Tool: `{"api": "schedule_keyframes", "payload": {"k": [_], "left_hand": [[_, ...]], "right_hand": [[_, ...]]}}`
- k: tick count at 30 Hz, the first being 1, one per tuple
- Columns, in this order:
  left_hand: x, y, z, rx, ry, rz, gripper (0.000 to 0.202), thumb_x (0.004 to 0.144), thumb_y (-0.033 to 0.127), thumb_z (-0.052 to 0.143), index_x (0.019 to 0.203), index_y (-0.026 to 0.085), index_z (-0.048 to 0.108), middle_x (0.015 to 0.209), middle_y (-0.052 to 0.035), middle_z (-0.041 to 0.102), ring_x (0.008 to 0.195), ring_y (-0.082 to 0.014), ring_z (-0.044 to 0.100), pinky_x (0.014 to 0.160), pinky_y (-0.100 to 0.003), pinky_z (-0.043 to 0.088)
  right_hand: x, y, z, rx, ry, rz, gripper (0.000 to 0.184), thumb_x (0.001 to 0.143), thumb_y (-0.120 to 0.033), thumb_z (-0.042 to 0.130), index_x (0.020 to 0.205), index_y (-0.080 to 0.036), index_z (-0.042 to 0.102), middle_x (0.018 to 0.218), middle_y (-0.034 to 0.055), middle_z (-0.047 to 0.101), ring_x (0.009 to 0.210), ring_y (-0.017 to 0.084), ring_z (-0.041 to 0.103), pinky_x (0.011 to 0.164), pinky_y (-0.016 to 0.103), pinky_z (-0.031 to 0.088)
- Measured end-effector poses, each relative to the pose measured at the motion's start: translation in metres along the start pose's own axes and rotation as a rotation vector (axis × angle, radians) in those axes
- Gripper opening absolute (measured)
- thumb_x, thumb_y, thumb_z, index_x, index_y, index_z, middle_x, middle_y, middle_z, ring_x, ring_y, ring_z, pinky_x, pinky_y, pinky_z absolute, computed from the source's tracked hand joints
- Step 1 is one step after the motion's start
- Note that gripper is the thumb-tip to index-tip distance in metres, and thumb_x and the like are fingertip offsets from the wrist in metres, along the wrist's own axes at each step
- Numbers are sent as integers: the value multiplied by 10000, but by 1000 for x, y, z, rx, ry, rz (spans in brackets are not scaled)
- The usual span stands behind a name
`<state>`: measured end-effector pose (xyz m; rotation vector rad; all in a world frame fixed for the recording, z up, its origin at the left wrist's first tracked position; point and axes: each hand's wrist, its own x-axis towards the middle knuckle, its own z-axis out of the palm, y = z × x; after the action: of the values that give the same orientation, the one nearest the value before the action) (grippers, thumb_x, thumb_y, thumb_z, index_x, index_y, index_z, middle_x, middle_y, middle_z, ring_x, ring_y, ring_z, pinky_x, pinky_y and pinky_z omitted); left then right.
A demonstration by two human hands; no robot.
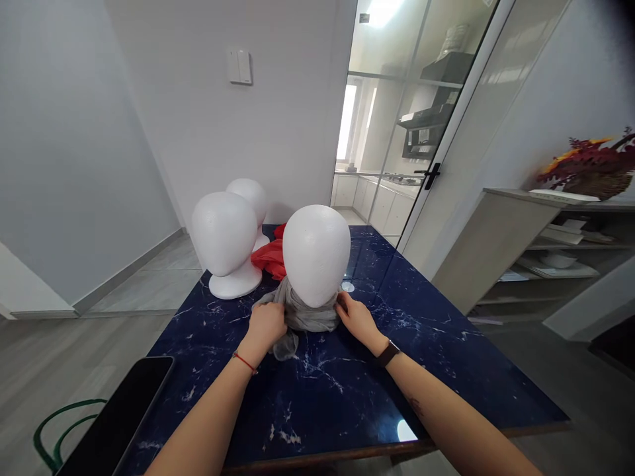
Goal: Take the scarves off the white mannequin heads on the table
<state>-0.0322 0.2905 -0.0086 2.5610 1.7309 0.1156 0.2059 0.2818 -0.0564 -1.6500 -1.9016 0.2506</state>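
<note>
A white foam mannequin head [316, 254] stands in the middle of the dark blue marble table [347, 390]. A grey scarf [302, 317] is wrapped around its neck. My left hand [266, 327] is closed on the scarf at the left side, with a loose end hanging below it. My right hand [358, 318] touches the scarf at the right side of the neck, fingers curled onto the cloth.
Two more white mannequin heads [225, 241] stand at the table's far left, with a red cloth [270, 258] beside them. A black phone [122, 416] lies at the near left corner above a green chair frame [54, 430]. A shelf with a flower basket [592, 168] is at the right.
</note>
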Motion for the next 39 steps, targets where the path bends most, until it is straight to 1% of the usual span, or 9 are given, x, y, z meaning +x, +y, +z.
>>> {"api": "schedule_keyframes", "payload": {"k": [5, 7, 11, 14, 20, 25, 31, 36, 39], "left_hand": [[-8, 10, -21, -639, -450, 493, 435, 860, 449, 401, 781, 156, 712, 487, 21, 469, 463, -90, 367, 492, -216, 298], [-7, 12, -22, -679, -341, 410, 476, 880, 453, 358, 733, 149, 694, 484, 19, 445, 461, -92, 357, 492, -221, 299], [4, 6, -7, -469, 212, 65, 187, 807, 275, 486, 788, 166, 636, 734, -45, 599, 662, -158, 533, 626, -261, 392], [11, 2, 8, -506, 350, 49, 249, 723, 178, 551, 970, 173, 584, 978, -80, 599, 878, -198, 569, 771, -300, 442], [7, 8, 16, -426, 378, 23, 547, 725, 108, 507, 1258, 185, 416, 1117, -100, 591, 1023, -237, 562, 829, -340, 458], [5, 6, 7, -153, 336, 103, 272, 788, 105, 449, 986, 210, 603, 979, -79, 623, 959, -238, 575, 828, -338, 450], [5, 4, 2, -52, 232, 246, 193, 742, 86, 461, 726, 184, 626, 995, -123, 597, 1002, -276, 538, 840, -377, 451], [-2, 10, -8, -120, 163, 451, 108, 674, 138, 552, 718, 199, 628, 987, -107, 617, 1055, -287, 510, 896, -406, 417], [-2, 9, -7, -120, 175, 387, 85, 731, 204, 530, 740, 199, 614, 853, -85, 646, 936, -262, 565, 875, -410, 413]], "right_hand": [[-1, 4, 3, -1, 26, -32, 152, 872, -227, 428, 997, -221, 514, 831, 23, 661, 754, 178, 638, 637, 252, 418], [-2, 2, 2, 25, 98, -44, 143, 847, -213, 451, 974, -212, 517, 872, 36, 637, 777, 181, 622, 656, 267, 440], [-5, -6, -2, 71, 206, -110, 220, 801, -201, 516, 1020, -200, 529, 1017, 68, 562, 718, 155, 576, 633, 278, 466], [-7, -9, -4, 89, 124, -205, 168, 812, -179, 521, 963, -222, 581, 1068, 55, 535, 659, 112, 546, 647, 264, 471], [-8, -8, -11, -13, 53, -328, 62, 827, -208, 554, 849, -203, 613, 1054, 68, 527, 795, 143, 559, 731, 288, 479], [-8, -12, -18, -115, 40, -445, 114, 835, -162, 517, 866, -207, 618, 1121, 88, 530, 971, 188, 553, 812, 310, 475], [-7, -14, -18, -189, -59, -359, 147, 873, -165, 438, 958, -206, 551, 974, 51, 595, 754, 151, 599, 660, 259, 460], [-7, -14, -14, -203, -57, -278, 169, 862, -128, 417, 961, -212, 526, 958, 45, 604, 742, 154, 601, 640, 250, 425], [-8, -15, -14, -200, -61, -262, 158, 866, -134, 419, 950, -215, 526, 951, 42, 602, 754, 159, 598, 637, 252, 412]]}}
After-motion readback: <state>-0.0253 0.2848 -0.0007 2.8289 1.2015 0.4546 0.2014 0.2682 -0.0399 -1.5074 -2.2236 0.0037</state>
